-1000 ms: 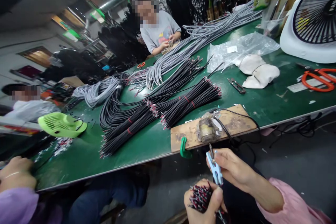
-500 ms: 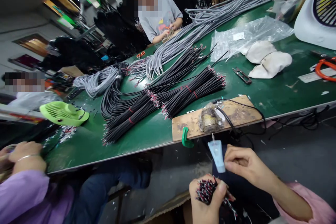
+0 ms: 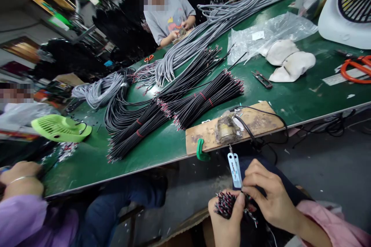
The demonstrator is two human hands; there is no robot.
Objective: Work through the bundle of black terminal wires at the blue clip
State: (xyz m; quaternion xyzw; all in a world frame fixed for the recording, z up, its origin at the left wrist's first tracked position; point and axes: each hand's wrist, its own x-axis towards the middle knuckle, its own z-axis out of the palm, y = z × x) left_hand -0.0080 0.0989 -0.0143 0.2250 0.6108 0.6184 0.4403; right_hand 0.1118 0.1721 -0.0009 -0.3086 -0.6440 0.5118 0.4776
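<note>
My left hand (image 3: 225,222) is closed around a bundle of black cables (image 3: 224,203) whose red and white wire ends stick up out of the fist. My right hand (image 3: 268,195) is closed on a pair of light blue snips (image 3: 234,166) with the tip pointing up, and its fingertips touch the wire ends beside my left thumb. Both hands sit low, in front of the green table's near edge (image 3: 162,162), just below a wooden board (image 3: 249,123) that carries a small device wrapped in tape (image 3: 226,130).
Bundles of black cables (image 3: 185,104) and grey cables (image 3: 208,34) lie across the table. A lime green fan (image 3: 59,128), white cloth (image 3: 290,63), small clippers (image 3: 262,79), orange scissors (image 3: 355,68) and a white fan (image 3: 348,7) stand around. Other people work at the far side (image 3: 168,15) and left (image 3: 20,197).
My right hand has moved down and closer to the bundle, with the snips now standing upright against the wire ends. The view has shifted slightly.
</note>
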